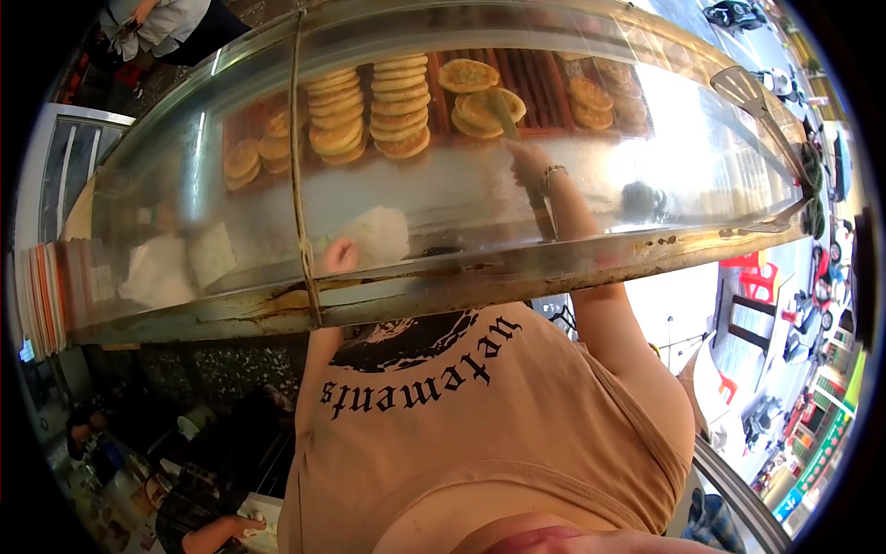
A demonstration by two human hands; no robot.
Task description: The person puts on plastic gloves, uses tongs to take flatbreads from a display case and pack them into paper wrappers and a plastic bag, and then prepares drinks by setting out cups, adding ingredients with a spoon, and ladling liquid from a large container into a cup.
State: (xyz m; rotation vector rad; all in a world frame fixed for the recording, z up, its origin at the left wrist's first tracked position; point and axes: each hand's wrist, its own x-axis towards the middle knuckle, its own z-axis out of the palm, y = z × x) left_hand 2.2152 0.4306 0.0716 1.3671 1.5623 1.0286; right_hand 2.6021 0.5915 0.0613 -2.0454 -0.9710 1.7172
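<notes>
Behind the smeared glass pane (443, 203), my right hand (531, 168) is closed round a long, flat, narrow tool (506, 118); whether it is tongs or a spatula I cannot tell. The tool's far end lies over a small pile of browned flatbreads (478, 113) on the rack. My left hand (340, 257) is lower and to the left, fingers curled at the edge of a white paper bag (380, 235). Tall leaning stacks of flatbreads (400, 106) stand beyond it.
More flatbreads (591, 103) sit on the reddish slatted rack (533, 88). White paper bags (159, 270) lie at left. A slotted spatula (743, 92) rests by the case's right end. A metal frame bar (300, 185) crosses the glass. Another person's arm (217, 534) shows at lower left.
</notes>
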